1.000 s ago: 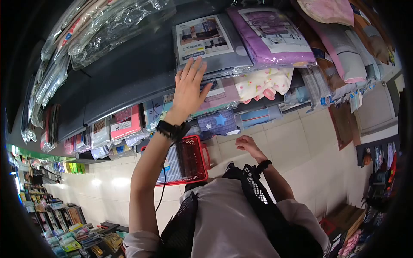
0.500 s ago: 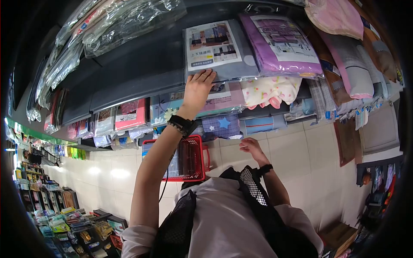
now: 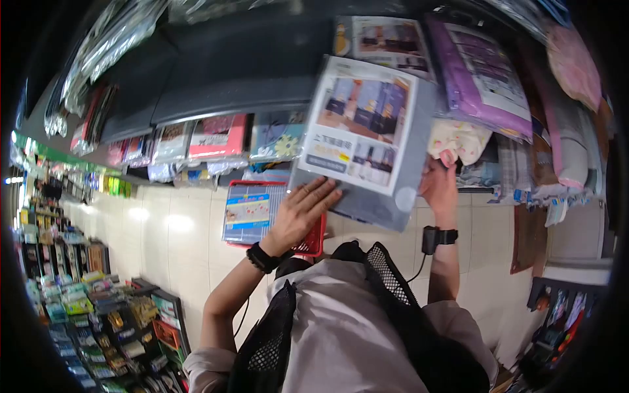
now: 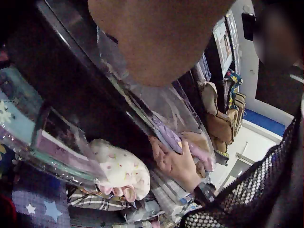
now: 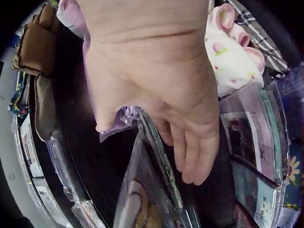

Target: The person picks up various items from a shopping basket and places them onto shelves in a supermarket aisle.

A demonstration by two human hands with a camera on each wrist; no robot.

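My left hand (image 3: 303, 215) lies flat under the grey plastic-wrapped bedding pack (image 3: 367, 141); my right hand (image 3: 439, 185) seems to grip its edge, clearer from the wrist

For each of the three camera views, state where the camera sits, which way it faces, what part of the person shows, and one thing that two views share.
Head: worn on the head, facing down and forward at the shop shelves; shows both arms, left hand and right hand holding the grey bedding pack above the red basket.
Left wrist: looks past the left hand across to the right hand and the shelves.
Right wrist: looks along the right hand at the pack's edge.
Shared: the cream spotted bundle appears in all three.
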